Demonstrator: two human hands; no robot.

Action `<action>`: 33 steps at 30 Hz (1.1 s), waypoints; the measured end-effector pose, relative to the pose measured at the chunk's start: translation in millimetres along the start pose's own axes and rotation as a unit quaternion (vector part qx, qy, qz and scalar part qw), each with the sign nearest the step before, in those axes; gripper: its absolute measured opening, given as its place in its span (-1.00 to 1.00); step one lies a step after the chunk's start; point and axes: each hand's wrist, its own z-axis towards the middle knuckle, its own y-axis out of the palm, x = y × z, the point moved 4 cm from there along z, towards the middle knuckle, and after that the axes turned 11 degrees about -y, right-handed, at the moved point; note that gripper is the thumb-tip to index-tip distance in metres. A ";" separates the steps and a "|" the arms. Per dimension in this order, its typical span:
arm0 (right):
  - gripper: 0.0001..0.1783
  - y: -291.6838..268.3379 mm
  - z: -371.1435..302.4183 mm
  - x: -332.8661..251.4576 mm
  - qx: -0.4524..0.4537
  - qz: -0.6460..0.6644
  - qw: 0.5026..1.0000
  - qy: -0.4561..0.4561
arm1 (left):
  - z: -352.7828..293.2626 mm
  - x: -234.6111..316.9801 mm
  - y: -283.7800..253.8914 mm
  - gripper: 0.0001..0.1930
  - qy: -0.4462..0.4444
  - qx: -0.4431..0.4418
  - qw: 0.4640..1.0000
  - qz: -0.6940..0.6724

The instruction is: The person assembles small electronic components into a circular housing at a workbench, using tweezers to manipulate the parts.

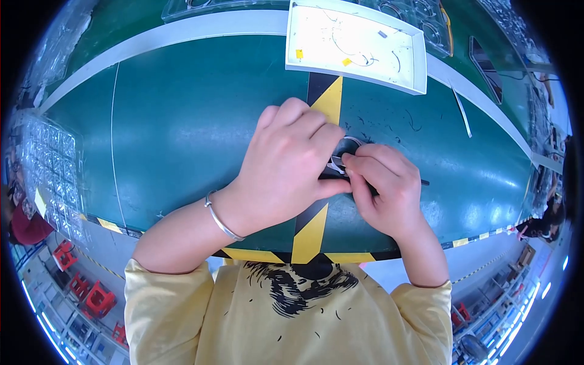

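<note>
My left hand (289, 161), a bracelet at its wrist, is closed with thumb and fingertips on a small dark part with a thin pale wire loop (353, 139). Much of that part is hidden behind the fingers. Close against it on the right, my right hand (389, 185) pinches a slim tool, whose silvery tip (336, 162) meets the part. A dark rod end (424, 182) juts out past the right hand's far side, apparently the same tool. Both hands are just above the green table mat, over a yellow and black tape strip (310, 234).
A white open box (356, 72) with wire scraps and yellow bits stands at the far edge. Right of it lie a thin metal tool (461, 109) and a dark phone-like slab (485, 68). Clear plastic trays (52, 164) are stacked at left. Dark wire snippets (413, 120) dot the mat.
</note>
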 end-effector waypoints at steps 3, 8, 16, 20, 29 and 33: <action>-0.80 -0.2 0.6 -0.6 -0.008 0.006 1.000 -0.005 | 0.4 -3.4 -2.1 -0.46 0.012 -0.017 0.999 -0.042; -0.79 -7.0 1.8 0.9 -0.035 0.031 0.999 -0.016 | 1.6 -2.2 -0.8 -0.46 0.026 -0.057 0.997 -0.041; -0.81 -4.0 3.1 -0.9 -0.040 0.020 0.999 0.017 | 2.4 -0.5 -0.9 -0.48 0.009 -0.055 0.998 -0.043; -0.82 -4.2 1.8 1.2 -0.049 0.044 0.998 0.021 | 2.1 0.6 0.1 -0.48 0.010 -0.053 0.998 -0.044; -0.84 -3.1 1.9 1.3 -0.034 0.053 0.997 0.033 | 2.4 -0.2 0.3 -0.50 0.009 -0.049 0.998 -0.047; -0.84 -4.3 3.2 1.5 -0.033 0.049 0.998 0.031 | 2.4 -0.9 -0.5 -0.50 0.007 -0.056 0.997 -0.048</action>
